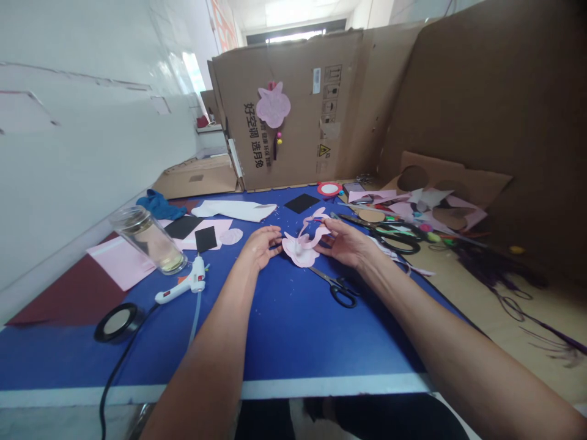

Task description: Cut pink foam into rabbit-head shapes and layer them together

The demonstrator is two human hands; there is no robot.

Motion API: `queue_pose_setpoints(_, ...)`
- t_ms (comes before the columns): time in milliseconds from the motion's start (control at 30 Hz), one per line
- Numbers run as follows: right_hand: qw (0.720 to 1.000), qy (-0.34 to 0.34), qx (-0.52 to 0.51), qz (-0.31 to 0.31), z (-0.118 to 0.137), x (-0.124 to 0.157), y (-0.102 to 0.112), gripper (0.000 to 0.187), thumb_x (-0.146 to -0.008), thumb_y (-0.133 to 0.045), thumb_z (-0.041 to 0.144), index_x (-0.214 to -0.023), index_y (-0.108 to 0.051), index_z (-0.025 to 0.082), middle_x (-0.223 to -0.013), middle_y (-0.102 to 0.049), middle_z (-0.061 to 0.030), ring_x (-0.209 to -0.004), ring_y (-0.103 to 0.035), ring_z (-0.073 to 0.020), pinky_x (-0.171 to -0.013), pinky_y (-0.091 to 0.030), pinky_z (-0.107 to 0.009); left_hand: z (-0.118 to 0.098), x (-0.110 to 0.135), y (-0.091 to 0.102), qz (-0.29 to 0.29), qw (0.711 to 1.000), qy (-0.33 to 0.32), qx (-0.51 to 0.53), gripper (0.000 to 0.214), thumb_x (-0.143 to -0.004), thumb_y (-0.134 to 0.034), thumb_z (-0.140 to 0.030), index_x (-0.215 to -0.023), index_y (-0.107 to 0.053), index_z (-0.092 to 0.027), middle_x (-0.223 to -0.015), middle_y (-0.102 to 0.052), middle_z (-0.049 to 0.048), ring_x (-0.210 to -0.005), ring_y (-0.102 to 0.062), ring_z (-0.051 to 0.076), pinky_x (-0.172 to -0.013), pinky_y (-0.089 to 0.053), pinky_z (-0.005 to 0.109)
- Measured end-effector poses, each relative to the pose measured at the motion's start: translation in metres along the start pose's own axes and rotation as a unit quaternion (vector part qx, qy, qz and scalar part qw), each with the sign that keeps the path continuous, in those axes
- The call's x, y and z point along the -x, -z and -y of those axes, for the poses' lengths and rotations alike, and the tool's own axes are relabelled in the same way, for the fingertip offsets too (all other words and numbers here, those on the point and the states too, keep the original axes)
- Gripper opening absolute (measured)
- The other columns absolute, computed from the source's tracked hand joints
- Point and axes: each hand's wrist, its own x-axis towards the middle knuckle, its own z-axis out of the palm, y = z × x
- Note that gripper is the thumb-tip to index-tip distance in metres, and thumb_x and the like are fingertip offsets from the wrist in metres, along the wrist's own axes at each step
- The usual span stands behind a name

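A pink flower-shaped paper cutout (300, 258) lies on the blue table in front of me, with a small pale patch at its middle. My left hand (262, 245) is beside its left edge, fingers curved and apart, with nothing visible in them. At the flower's right side my right hand (342, 243) pinches a curling pink paper strip (320, 233), which loops up over the flower. Black-handled scissors (337, 287) lie just below the flower, blades pointing towards it. Whether the strip is joined to the flower I cannot tell.
On the left are a white glue gun (186, 285), a roll of black tape (117, 322) and a glass cup (149, 239). Larger scissors (389, 233) and paper scraps (422, 201) lie to the right. A pink flower ornament (274, 107) hangs on the cardboard (348, 122) behind.
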Motion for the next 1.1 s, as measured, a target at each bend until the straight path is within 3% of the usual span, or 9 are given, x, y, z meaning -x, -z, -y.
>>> queue_pose_setpoints(167, 1.000, 0.007, 0.009, 0.008, -0.001, 0.002, -0.001, 0.016, -0.074, -0.088, 0.026, -0.083, -0.075, 0.031, -0.105, -0.079, 0.0006, -0.108, -0.067, -0.0271, -0.101, -0.056, -0.054, 0.007, 0.002, -0.007, 0.025, 1.000, 0.018, 0.004, 0.013, -0.081, -0.067, -0.004, -0.084, -0.069, -0.016, -0.077, -0.069, 0.0042, -0.068, -0.066, 0.014, -0.078, -0.061, 0.036)
queue_pose_setpoints(233, 1.000, 0.010, 0.004, 0.003, -0.001, 0.002, -0.001, 0.016, -0.073, -0.088, 0.026, -0.080, -0.075, 0.031, -0.100, -0.079, 0.0005, -0.105, -0.068, -0.0269, -0.100, -0.056, -0.054, 0.008, 0.004, -0.010, 0.026, 0.999, 0.022, -0.014, 0.004, -0.086, -0.072, -0.016, -0.085, -0.068, -0.017, -0.078, -0.070, 0.0056, -0.070, -0.067, 0.016, -0.080, -0.061, 0.039)
queue_pose_setpoints(333, 1.000, 0.012, 0.009, 0.004, -0.001, 0.001, -0.001, 0.015, -0.073, -0.088, 0.027, -0.081, -0.075, 0.031, -0.099, -0.080, 0.0002, -0.104, -0.068, -0.0267, -0.099, -0.056, -0.053, 0.008, 0.008, -0.013, 0.035, 0.998, 0.022, -0.055, 0.018, -0.088, -0.077, -0.033, -0.086, -0.068, -0.017, -0.079, -0.071, 0.0066, -0.071, -0.068, 0.018, -0.084, -0.061, 0.044)
queue_pose_setpoints(467, 1.000, 0.015, 0.026, -0.004, -0.001, 0.000, -0.003, 0.017, -0.073, -0.087, 0.030, -0.086, -0.076, 0.031, -0.100, -0.080, -0.0003, -0.103, -0.069, -0.0266, -0.096, -0.058, -0.050, 0.011, 0.012, -0.018, 0.047, 0.994, 0.021, -0.099, 0.013, -0.081, -0.078, -0.015, -0.089, -0.067, -0.016, -0.080, -0.071, 0.0064, -0.071, -0.070, 0.019, -0.085, -0.062, 0.047)
queue_pose_setpoints(600, 1.000, 0.002, 0.016, -0.019, -0.001, 0.000, -0.005, 0.017, -0.074, -0.086, 0.028, -0.086, -0.075, 0.031, -0.096, -0.079, 0.0006, -0.098, -0.069, -0.0249, -0.092, -0.058, -0.048, 0.016, 0.012, -0.020, 0.038, 0.991, 0.017, -0.127, 0.027, -0.075, -0.071, -0.001, -0.097, -0.069, -0.016, -0.091, -0.074, 0.0096, -0.075, -0.073, 0.022, -0.084, -0.063, 0.047)
queue_pose_setpoints(800, 0.998, 0.059, 0.033, -0.018, 0.015, 0.006, -0.002, 0.019, -0.075, -0.087, 0.030, -0.090, -0.075, 0.029, -0.097, -0.079, 0.0009, -0.096, -0.069, -0.0228, -0.085, -0.058, -0.038, 0.015, 0.010, -0.018, 0.034, 0.994, 0.016, -0.103, 0.028, -0.074, -0.068, 0.002, -0.096, -0.069, -0.015, -0.093, -0.075, 0.0089, -0.078, -0.073, 0.021, -0.087, -0.064, 0.048)
queue_pose_setpoints(933, 0.991, 0.111, 0.075, -0.022, 0.030, 0.014, -0.002, 0.024, -0.073, -0.091, 0.034, -0.088, -0.073, 0.027, -0.088, -0.077, 0.0008, -0.083, -0.068, -0.0201, -0.075, -0.056, -0.033, 0.016, 0.008, -0.017, 0.042, 0.997, 0.027, -0.065, 0.025, -0.077, -0.068, 0.001, -0.097, -0.070, -0.015, -0.084, -0.073, 0.0071, -0.073, -0.072, 0.019, -0.088, -0.063, 0.047)
queue_pose_setpoints(1100, 0.987, 0.111, 0.094, 0.064, 0.033, 0.031, -0.019, 0.028, -0.072, -0.092, 0.040, -0.090, -0.074, 0.028, -0.082, -0.073, 0.0028, -0.075, -0.064, -0.0171, -0.071, -0.052, -0.031, 0.024, 0.004, -0.017, 0.071, 0.996, 0.042, -0.018, 0.024, -0.079, -0.068, 0.001, -0.097, -0.071, -0.014, -0.088, -0.075, 0.0102, -0.076, -0.073, 0.021, -0.086, -0.063, 0.047)
